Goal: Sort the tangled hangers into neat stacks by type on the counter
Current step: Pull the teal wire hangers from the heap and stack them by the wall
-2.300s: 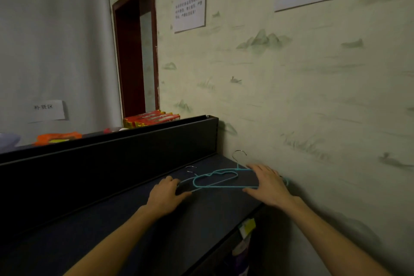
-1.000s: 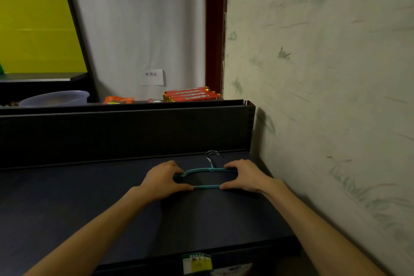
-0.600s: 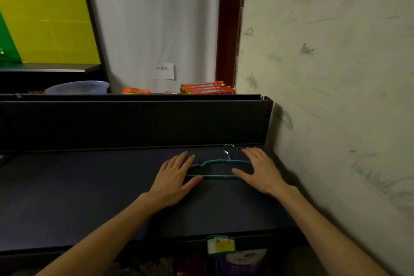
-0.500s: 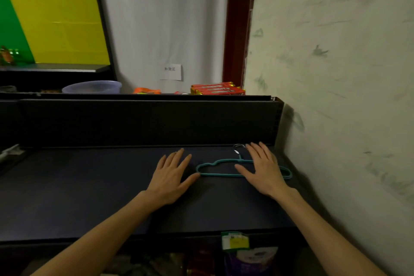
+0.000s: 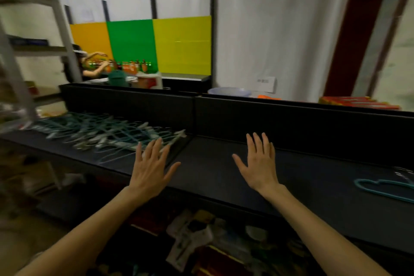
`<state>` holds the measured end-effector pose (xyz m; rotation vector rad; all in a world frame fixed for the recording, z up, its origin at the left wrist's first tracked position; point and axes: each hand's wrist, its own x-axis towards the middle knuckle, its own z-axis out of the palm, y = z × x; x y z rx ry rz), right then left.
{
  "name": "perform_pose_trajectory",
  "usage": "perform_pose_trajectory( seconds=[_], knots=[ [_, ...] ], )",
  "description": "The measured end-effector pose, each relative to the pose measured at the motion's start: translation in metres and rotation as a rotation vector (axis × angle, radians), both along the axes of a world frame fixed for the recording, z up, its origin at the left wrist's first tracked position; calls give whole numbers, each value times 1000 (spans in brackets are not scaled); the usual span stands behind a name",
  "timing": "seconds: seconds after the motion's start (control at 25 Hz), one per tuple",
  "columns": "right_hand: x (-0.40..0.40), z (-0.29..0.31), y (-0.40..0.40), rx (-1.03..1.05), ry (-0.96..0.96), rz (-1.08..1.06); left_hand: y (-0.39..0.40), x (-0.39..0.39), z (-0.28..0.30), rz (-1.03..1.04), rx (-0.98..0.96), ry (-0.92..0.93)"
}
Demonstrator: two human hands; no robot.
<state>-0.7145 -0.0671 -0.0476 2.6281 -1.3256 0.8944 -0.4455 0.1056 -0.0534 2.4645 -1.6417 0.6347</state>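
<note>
white paper sign on the curtain: print too blurred to read
bottle labels by the coloured panels: unreadable
elsewhere: no legible text

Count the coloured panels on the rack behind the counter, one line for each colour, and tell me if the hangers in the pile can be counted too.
Orange panel: 1
Green panel: 1
Yellow panel: 1
Total: 3 panels
The tangled hanger pile on the left of the counter is too blurred to count.
</note>
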Motion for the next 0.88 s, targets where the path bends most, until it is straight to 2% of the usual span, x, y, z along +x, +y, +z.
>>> perform_pose_trajectory(
  seconds=[0.2,0.4,0.52,0.6,0.72,0.88],
  knots=[
    [157,13,45,83,28,191,82,126,4,197,-41,63],
    [290,31,49,120,38,317,99,228,2,243,-153,134],
    [359,39,37,163,101,339,75,284,10,179,-161,142],
    [404,43,21,273,213,337,53,320,20,117,-122,191],
    [447,42,0,408,371,346,15,365,34,-48,54,200],
    [470,35,-11,424,363,335,-27,402,41,-184,244,271]
  ],
)
